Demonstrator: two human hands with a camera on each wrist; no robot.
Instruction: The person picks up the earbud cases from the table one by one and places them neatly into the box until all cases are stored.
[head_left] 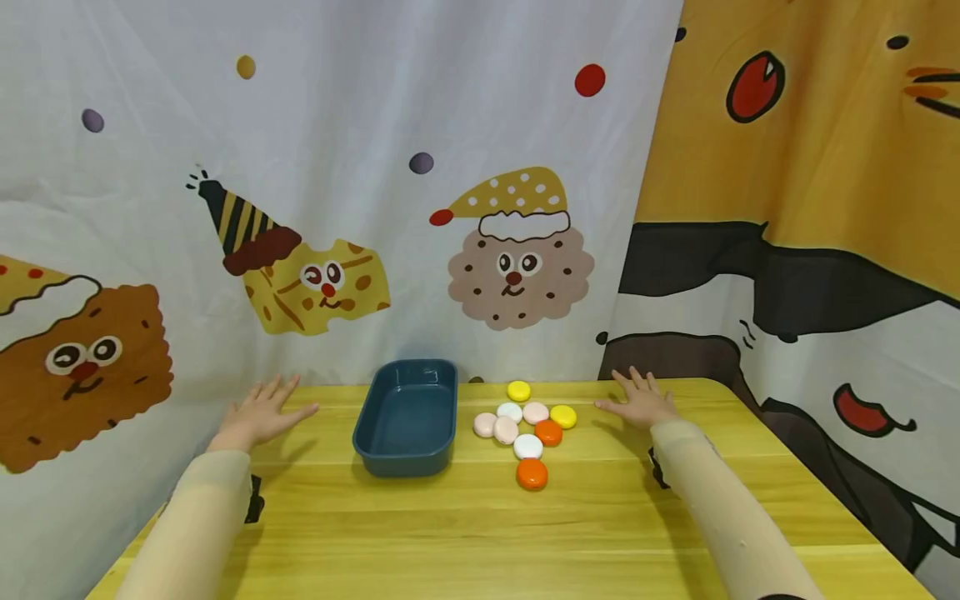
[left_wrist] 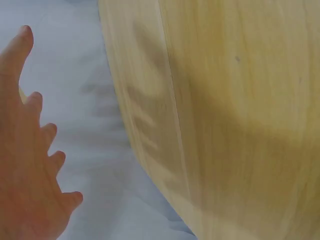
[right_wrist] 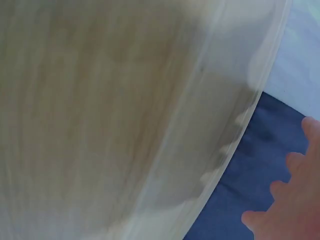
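I've got the table (head_left: 420,533) in view, blue dish (head_left: 405,465) on it, left grip (head_left: 257,421) and right grip (head_left: 642,405) both spread, empty, and coloured discs (head_left: 528,447) just right of the dish. Looks like the ready stage; next calls for reaching inward.

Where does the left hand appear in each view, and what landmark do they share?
Head: the left hand is left of centre, beside the blue tray but apart from it.
Left wrist: along the left edge, fingers spread.
Right wrist: not in it; the right hand shows there, lower right.
Shared landmark: the wooden table.
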